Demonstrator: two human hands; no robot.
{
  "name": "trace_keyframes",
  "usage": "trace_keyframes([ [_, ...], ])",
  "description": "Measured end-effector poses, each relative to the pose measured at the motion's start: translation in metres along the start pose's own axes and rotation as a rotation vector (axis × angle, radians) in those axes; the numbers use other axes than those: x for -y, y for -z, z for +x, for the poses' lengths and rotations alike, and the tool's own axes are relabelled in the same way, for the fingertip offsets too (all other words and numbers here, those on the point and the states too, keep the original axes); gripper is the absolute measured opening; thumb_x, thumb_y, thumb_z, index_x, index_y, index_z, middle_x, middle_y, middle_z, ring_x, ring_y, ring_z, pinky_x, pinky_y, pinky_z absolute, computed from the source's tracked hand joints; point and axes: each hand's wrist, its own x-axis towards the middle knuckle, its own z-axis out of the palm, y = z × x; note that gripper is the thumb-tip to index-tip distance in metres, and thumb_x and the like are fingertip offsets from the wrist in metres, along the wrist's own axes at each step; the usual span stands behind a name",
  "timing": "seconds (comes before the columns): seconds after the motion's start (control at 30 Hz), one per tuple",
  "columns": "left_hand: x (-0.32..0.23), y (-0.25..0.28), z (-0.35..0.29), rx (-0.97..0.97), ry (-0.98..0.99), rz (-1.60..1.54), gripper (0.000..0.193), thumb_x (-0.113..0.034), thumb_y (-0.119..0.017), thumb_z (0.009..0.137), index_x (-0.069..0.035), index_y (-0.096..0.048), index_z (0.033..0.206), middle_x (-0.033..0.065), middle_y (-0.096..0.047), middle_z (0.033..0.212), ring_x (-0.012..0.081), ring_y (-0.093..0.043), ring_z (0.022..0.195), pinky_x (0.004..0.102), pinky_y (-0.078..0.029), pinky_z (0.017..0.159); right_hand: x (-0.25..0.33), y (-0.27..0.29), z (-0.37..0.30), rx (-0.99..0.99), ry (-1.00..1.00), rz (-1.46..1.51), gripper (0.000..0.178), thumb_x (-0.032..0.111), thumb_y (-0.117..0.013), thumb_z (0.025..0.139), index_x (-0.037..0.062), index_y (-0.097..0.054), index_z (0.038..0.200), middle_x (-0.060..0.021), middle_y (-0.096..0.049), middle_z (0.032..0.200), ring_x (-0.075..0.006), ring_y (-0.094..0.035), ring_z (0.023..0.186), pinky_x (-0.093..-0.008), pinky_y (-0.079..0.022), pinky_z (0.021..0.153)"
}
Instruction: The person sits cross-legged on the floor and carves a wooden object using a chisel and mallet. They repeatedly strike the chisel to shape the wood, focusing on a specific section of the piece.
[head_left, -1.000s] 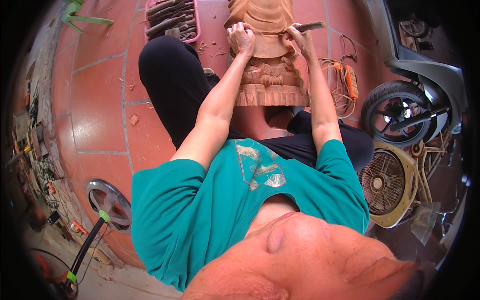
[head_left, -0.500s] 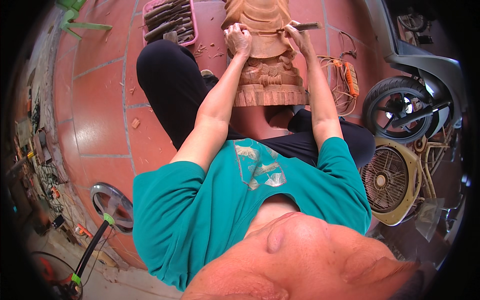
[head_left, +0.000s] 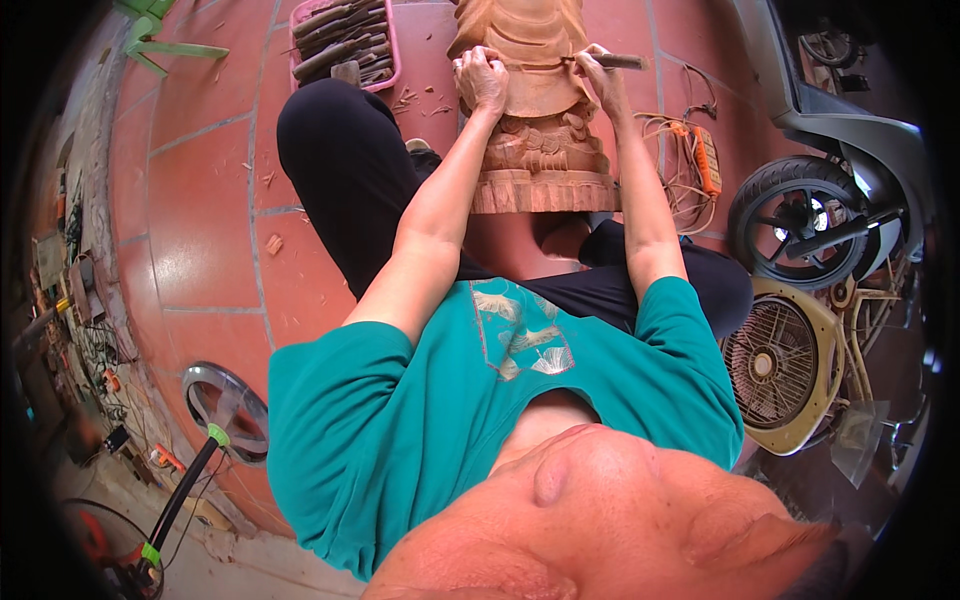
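Light: bright | glare — floor tiles (head_left: 190, 265), left | rim: bent, black | centre: sharp

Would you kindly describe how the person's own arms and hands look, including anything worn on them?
Plain, loose short sleeves of a teal-green fabric shirt leave the lower part of both arms bare, with no watch or bracelet visible. The left hand and right hand are ungloved; any ring is too small to tell.
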Motion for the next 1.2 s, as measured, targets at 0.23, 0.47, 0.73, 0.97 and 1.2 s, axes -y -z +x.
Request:
trace_keyframes([
  [0.23,0.003,-0.002,-0.003,0.015,0.025,-0.004,0.01,-0.01,-0.061,0.076,-0.012,-0.067,0.083,0.0111,-0.066,0.093,0.0327,-0.059,0.095,0.0458,-0.049,0.084,0.008,-0.003,0.0,-0.012,-0.03,0.026,0.016,0.012,-0.059,0.086,0.0006,-0.062,0.076,-0.003,-0.061,0.065,-0.0094,-0.056,0.06,-0.0252,-0.046,0.058],
  [0.47,0.003,-0.002,-0.002,-0.023,-0.005,0.027,0.01,-0.011,-0.062,0.076,-0.011,-0.068,0.084,0.0105,-0.067,0.091,0.0313,-0.061,0.09,0.0434,-0.049,0.081,0.009,-0.004,0.005,-0.074,-0.067,0.105,0.016,0.011,-0.058,0.089,0.0016,-0.061,0.076,-0.0029,-0.061,0.067,-0.0103,-0.057,0.062,-0.0247,-0.047,0.061],
  [0.73,0.006,-0.005,-0.001,0.004,0.018,0.002,0.009,-0.01,-0.061,0.076,-0.012,-0.066,0.082,0.0108,-0.065,0.092,0.0324,-0.059,0.095,0.045,-0.048,0.084,-0.006,-0.024,0.008,-0.028,0.038,-0.072,0.012,0.01,-0.058,0.092,0.0039,-0.059,0.082,-0.0023,-0.061,0.073,-0.0089,-0.056,0.067,-0.0231,-0.046,0.066],
  [0.97,-0.004,-0.002,-0.003,0.005,0.003,0.011,0.009,-0.011,-0.061,0.076,-0.011,-0.067,0.083,0.0106,-0.067,0.092,0.0319,-0.06,0.092,0.0439,-0.049,0.083,0.003,-0.016,0.014,-0.031,0.007,-0.071,0.016,0.015,-0.06,0.089,0.0018,-0.059,0.081,-0.0015,-0.061,0.071,-0.009,-0.055,0.065,-0.0259,-0.046,0.065],
  [1.2,0.002,-0.001,-0.001,0.003,0.013,0.003,0.01,-0.012,-0.061,0.077,-0.01,-0.067,0.085,0.0108,-0.067,0.092,0.0319,-0.06,0.093,0.0436,-0.049,0.083,0.015,-0.046,0.003,-0.122,0.133,-0.289,0.014,0.014,-0.062,0.085,0.0021,-0.061,0.077,-0.0038,-0.06,0.065,-0.0094,-0.056,0.063,-0.0289,-0.047,0.06],
])
